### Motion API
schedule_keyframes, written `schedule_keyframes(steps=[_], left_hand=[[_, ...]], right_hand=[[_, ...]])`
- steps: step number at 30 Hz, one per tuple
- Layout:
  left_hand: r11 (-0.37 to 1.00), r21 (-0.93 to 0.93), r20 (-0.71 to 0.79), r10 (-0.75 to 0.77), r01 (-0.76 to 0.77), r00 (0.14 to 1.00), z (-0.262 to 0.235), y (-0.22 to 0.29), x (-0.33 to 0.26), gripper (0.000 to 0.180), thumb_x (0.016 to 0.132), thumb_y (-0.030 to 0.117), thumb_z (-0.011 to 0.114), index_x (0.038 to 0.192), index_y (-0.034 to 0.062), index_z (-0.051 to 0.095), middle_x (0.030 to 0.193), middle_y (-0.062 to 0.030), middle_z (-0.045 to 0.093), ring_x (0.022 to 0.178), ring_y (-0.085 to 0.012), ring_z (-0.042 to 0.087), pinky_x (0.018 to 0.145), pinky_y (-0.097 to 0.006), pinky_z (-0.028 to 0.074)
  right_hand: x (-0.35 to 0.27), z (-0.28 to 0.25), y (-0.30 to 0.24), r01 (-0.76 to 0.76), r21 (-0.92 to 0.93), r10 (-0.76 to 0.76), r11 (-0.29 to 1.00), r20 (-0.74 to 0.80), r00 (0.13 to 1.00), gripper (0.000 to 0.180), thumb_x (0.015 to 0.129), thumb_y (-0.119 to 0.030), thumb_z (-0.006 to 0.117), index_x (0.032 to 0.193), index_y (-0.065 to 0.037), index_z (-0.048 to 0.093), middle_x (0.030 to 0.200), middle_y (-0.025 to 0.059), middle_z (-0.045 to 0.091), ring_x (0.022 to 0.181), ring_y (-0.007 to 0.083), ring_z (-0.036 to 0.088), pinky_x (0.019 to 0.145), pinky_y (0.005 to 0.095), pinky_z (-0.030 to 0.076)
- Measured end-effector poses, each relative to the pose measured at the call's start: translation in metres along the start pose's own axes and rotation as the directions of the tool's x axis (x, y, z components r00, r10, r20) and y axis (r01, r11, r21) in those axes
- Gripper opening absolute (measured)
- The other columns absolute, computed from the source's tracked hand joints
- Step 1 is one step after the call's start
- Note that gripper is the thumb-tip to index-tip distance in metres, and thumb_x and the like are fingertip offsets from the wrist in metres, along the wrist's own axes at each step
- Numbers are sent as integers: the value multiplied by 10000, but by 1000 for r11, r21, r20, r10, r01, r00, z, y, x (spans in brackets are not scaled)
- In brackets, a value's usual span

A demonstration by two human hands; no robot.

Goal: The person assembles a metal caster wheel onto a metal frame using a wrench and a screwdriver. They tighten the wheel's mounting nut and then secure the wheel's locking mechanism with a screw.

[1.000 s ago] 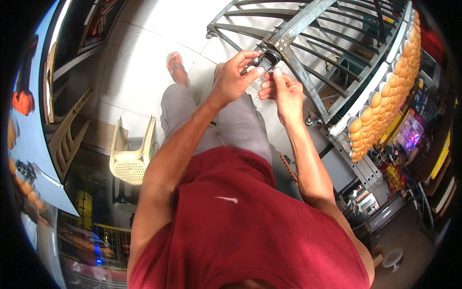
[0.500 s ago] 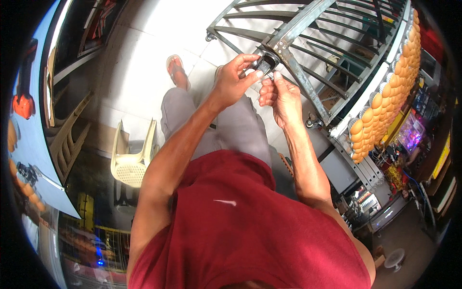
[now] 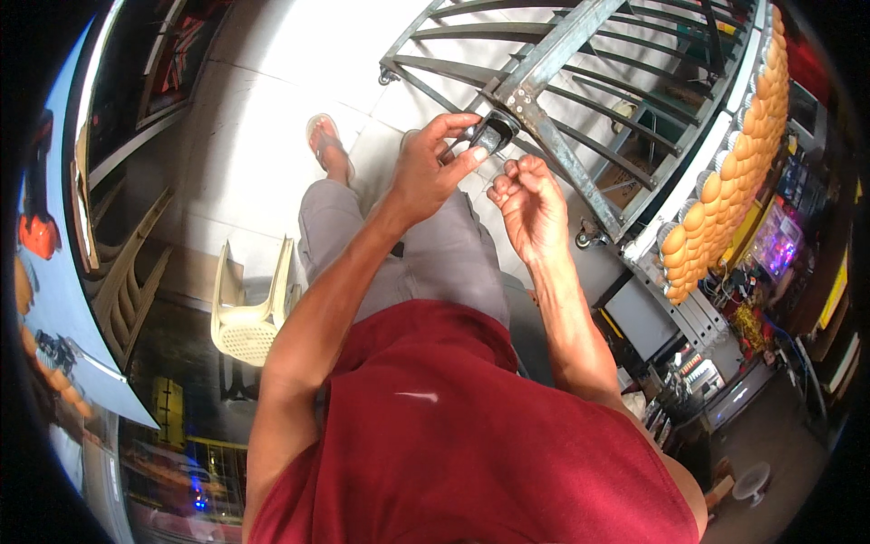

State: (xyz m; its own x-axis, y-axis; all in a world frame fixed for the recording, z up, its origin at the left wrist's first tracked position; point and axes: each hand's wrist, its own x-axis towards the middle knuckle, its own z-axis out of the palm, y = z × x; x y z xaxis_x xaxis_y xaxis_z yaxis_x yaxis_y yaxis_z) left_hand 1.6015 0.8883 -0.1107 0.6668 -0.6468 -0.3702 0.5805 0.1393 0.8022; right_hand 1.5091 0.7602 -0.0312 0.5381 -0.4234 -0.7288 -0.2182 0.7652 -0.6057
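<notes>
A metal rack [image 3: 535, 77] with slatted bars lies tipped so that one corner faces me. At that corner is a dark caster [image 3: 494, 134], its wheel housing toward me. My left hand [image 3: 428, 172] is closed around the caster's near left side, thumb below and fingers above. Just right of it and apart from the caster, my right hand [image 3: 531, 204] is held palm up with the fingers curled to the thumb. Whatever those fingertips may pinch is too small to make out.
Two more casters, one at the far left [image 3: 388, 76] and one at the near right [image 3: 587, 238], sit on the rack. Egg trays [image 3: 725, 199] line its right side. A cream plastic chair [image 3: 246, 331] stands left of my legs. Glass cabinets and cluttered shelves flank both sides.
My right hand has drawn back from the caster, a little down and to the right. My left hand keeps its hold on the caster. The whole view has shifted slightly.
</notes>
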Motion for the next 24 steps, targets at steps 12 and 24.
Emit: schedule_keyframes(steps=[12, 24], left_hand=[[974, 154, 184, -193, 166, 964, -29, 34, 13, 315, 932, 136, 684, 1216, 39, 591, 1018, 2, 614, 802, -64, 545, 694, -238, 460], [968, 202, 245, -199, 151, 949, -45, 25, 33, 214, 966, 191, 658, 1076, 11, 692, 896, 6, 664, 755, -48, 547, 689, -241, 469]], right_hand=[[13, 26, 14, -157, -134, 142, 979, -112, 983, 234, 984, -267, 643, 861, -87, 557, 678, -22, 456, 509, 69, 385, 489, 251, 340], [15, 30, 15, -144, -110, 129, 983, -134, 982, 239, 987, -245, 628, 833, -91, 530, 662, -17, 481, 492, 67, 389, 487, 255, 346]])
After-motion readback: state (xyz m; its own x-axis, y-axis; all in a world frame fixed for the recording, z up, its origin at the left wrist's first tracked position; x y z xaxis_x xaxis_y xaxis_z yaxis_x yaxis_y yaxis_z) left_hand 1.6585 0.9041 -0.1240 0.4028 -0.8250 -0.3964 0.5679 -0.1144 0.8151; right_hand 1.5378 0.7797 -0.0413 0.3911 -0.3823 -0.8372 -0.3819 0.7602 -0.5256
